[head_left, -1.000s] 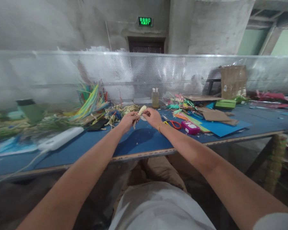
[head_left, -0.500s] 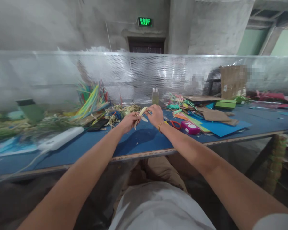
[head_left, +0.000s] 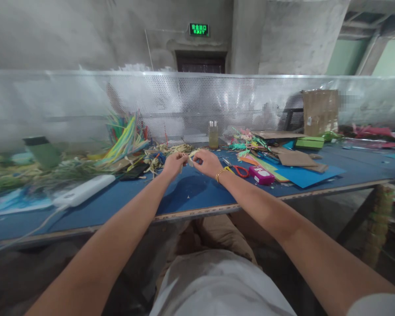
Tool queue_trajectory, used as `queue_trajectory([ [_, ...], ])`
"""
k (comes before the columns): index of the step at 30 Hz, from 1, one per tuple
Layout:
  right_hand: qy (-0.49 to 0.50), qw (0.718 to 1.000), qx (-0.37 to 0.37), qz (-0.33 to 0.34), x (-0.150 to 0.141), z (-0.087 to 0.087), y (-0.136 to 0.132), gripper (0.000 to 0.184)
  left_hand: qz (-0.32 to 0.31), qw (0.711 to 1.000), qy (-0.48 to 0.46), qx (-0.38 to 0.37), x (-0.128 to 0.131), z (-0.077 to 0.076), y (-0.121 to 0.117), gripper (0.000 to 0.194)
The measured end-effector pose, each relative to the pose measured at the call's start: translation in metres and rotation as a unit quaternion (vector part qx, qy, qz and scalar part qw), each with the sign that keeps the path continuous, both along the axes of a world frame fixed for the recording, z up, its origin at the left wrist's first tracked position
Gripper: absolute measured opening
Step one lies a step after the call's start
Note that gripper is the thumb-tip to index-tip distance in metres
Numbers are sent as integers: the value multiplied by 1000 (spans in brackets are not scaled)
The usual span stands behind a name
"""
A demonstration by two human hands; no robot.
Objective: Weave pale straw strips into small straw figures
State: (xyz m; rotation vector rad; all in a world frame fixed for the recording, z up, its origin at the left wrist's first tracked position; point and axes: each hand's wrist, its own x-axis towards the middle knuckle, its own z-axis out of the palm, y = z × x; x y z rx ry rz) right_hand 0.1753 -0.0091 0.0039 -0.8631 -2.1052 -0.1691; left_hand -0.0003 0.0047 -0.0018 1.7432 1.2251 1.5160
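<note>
Left hand: fingers pinched on a pale strip. Right hand: thumb and fingers gripped its other side. Strip sat between the hands, above the blue counter; its exact fold was hidden. Judgement: shaping called for a steady left pinch, small right-finger turns and light tension, as thin material seemed liable to tear.

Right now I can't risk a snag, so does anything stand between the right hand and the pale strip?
Nothing visible: the right hand has the pale strip at its fingertips, facing the left hand. The scissors lie off to the right.
</note>
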Motion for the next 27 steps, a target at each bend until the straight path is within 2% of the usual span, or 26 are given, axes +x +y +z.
queue_trajectory([
  [5,-5,999,-34,-12,-1,1,-2,13,28,996,73,32,-5,1,2,22],
  [8,8,1000,-11,-2,-1,1,-2,12,23,990,131,45,-5,1,0,14],
  [11,48,999,-12,6,-2,0,2,10,-20,985,165,45,-2,1,-2,10],
  [15,147,985,-91,4,-2,-4,11,11,-96,982,160,38,2,1,-4,14],
  [18,237,956,-173,30,-3,-8,16,13,-105,983,150,30,3,2,-6,15],
  [21,318,906,-260,101,-5,-9,17,19,-120,981,149,26,3,3,-7,15],
  [24,363,865,-310,152,-7,-7,15,27,-127,983,134,13,4,2,-9,16],
  [27,393,839,-335,170,-6,-5,13,33,-131,985,116,6,6,3,-11,23],
])
